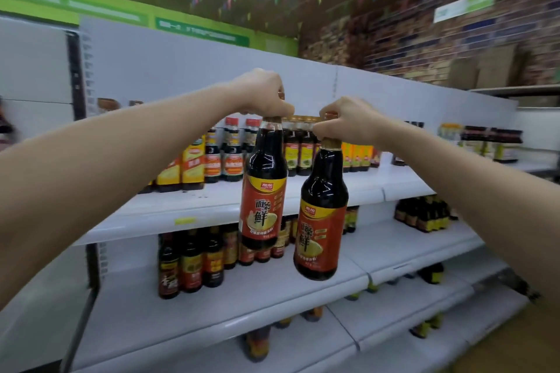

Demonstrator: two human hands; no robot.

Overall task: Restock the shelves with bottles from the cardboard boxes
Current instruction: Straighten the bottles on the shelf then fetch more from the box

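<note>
I hold two dark sauce bottles with red and yellow labels in the air in front of white shop shelves. My left hand (263,94) grips the cap of the left bottle (264,185), which hangs before the upper shelf (212,206). My right hand (345,123) grips the neck of the right bottle (322,221), which hangs a little lower, its base level with the middle shelf (272,303). The two bottles hang side by side, nearly touching. No cardboard box is in view.
Rows of sauce bottles (212,157) stand at the back of the upper shelf, and several dark bottles (191,263) stand on the middle shelf at left. More bottles (421,213) sit at right. Lower shelves hold a few bottles. Bare shelf surface lies in front.
</note>
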